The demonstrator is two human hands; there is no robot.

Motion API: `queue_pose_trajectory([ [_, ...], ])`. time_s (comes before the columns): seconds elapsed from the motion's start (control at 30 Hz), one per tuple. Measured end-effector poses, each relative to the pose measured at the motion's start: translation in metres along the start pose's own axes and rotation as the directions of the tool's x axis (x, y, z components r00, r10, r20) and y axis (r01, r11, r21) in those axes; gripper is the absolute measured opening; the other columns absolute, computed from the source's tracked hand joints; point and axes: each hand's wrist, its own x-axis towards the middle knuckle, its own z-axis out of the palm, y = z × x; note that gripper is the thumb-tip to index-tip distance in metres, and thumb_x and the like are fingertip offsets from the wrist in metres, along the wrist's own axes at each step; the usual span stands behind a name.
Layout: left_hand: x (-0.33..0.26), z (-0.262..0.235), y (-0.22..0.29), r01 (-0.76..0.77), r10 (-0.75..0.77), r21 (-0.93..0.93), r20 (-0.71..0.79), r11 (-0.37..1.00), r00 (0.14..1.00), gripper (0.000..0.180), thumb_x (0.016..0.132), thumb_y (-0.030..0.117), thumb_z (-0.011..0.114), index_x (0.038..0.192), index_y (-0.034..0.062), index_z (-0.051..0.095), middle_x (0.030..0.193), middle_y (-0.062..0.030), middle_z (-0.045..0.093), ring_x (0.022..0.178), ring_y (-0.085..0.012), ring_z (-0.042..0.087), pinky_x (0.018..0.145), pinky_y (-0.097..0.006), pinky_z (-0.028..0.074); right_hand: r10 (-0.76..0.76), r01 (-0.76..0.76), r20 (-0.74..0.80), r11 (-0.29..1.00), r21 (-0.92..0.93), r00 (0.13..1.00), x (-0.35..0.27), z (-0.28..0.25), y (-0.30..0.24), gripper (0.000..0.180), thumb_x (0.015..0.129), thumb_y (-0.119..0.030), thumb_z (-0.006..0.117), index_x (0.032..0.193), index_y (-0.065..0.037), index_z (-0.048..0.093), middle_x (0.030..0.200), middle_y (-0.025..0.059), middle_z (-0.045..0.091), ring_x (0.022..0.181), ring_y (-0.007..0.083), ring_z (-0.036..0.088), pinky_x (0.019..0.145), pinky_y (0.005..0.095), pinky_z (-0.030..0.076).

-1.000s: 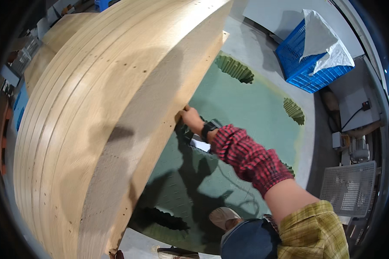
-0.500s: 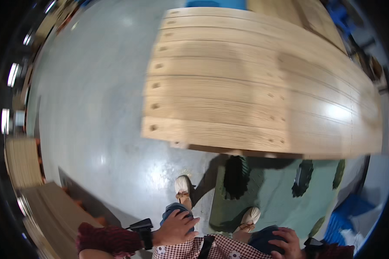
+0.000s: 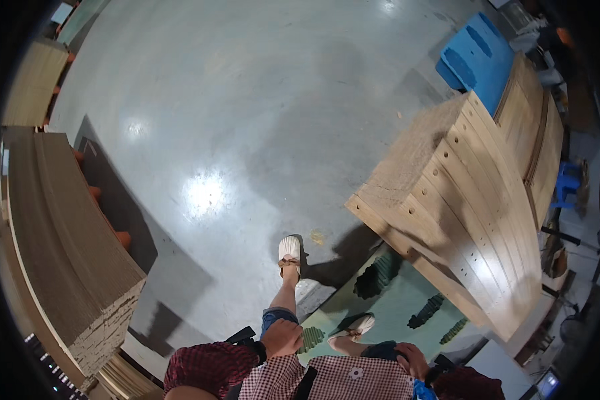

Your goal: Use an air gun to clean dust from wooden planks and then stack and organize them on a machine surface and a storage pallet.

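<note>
My left hand (image 3: 283, 338) rests on the left leg of my denim shorts (image 3: 273, 317), its fingers curled; whether cloth is pinched beneath them is hidden. My right hand (image 3: 413, 363) lies over the right leg of the shorts, with fingers bent loosely and partly apart. Nothing is visibly held in it. Between the hands spreads a checked apron (image 3: 343, 373) with a dark strap. To the front right stands a tall stack of pale wooden boards (image 3: 473, 207), holes near their ends, apart from both hands.
The stack stands on a green pallet (image 3: 407, 283) with dark openings, and my right foot is on that pallet. On the left rises another board stack (image 3: 67, 240). A blue plastic pallet (image 3: 473, 63) and blue stool (image 3: 567, 183) are farther right. Grey floor (image 3: 247, 120) extends ahead.
My view has swung left, so the wooden stack has shifted right and the left stack shows more. My left hand's fingers, spread before, are now curled.
</note>
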Motion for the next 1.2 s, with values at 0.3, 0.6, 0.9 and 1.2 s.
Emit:
queue_pose_trajectory([
  [0.3, 0.010, -0.013, -0.026, 0.133, -0.133, 0.018, 0.020, 0.991, 0.991, 0.022, 0.074, 0.027, 0.057, 0.078, 0.0056, 0.060, 0.072, -0.0104, 0.061, 0.072, -0.0264, 0.061, 0.068, -0.039, 0.045, 0.313, -0.298, 0.029, 0.927, -0.229, 0.949, 0.079, 0.019, -0.066, 0.032, 0.086, -0.032, 0.050, 0.100, -0.005, 0.062, 0.099, 0.0152, 0.063, 0.093, 0.0340, 0.058, 0.082, 0.0431, 0.046],
  [0.6, 0.026, -0.037, -0.042, 0.096, -0.097, 0.054, 0.005, 0.994, 0.995, 0.022, 0.073, 0.027, 0.058, 0.078, 0.0054, 0.060, 0.072, -0.0097, 0.060, 0.074, -0.0265, 0.059, 0.069, -0.040, 0.044, 0.211, -0.214, -0.117, 0.977, -0.013, 0.970, 0.081, 0.044, -0.128, 0.028, 0.082, -0.026, 0.054, 0.094, -0.002, 0.064, 0.094, 0.0165, 0.062, 0.091, 0.0352, 0.058, 0.081, 0.0461, 0.045],
  [0.9, 0.015, -0.071, -0.035, 0.236, -0.313, 0.266, 0.301, 0.934, 0.901, 0.063, 0.077, 0.036, 0.059, 0.129, 0.0032, 0.045, 0.133, -0.0238, 0.040, 0.121, -0.0434, 0.038, 0.093, -0.057, 0.037, 0.032, -0.032, -0.247, 0.999, 0.005, 0.968, 0.076, 0.101, -0.150, 0.027, 0.082, -0.026, 0.054, 0.096, -0.005, 0.065, 0.099, 0.0168, 0.063, 0.099, 0.0351, 0.057, 0.092, 0.0415, 0.044],
  [1.2, -0.025, -0.094, -0.033, 0.279, -0.424, 0.325, 0.587, 0.904, 0.690, 0.086, 0.080, 0.058, 0.056, 0.146, 0.0147, 0.020, 0.143, -0.0319, 0.019, 0.123, -0.0529, 0.033, 0.095, -0.056, 0.037, 0.154, -0.199, 0.141, 0.889, 0.413, 0.978, 0.090, 0.141, -0.213, 0.041, 0.090, -0.039, 0.044, 0.113, -0.008, 0.059, 0.107, 0.0171, 0.063, 0.098, 0.0345, 0.059, 0.086, 0.0392, 0.047],
])
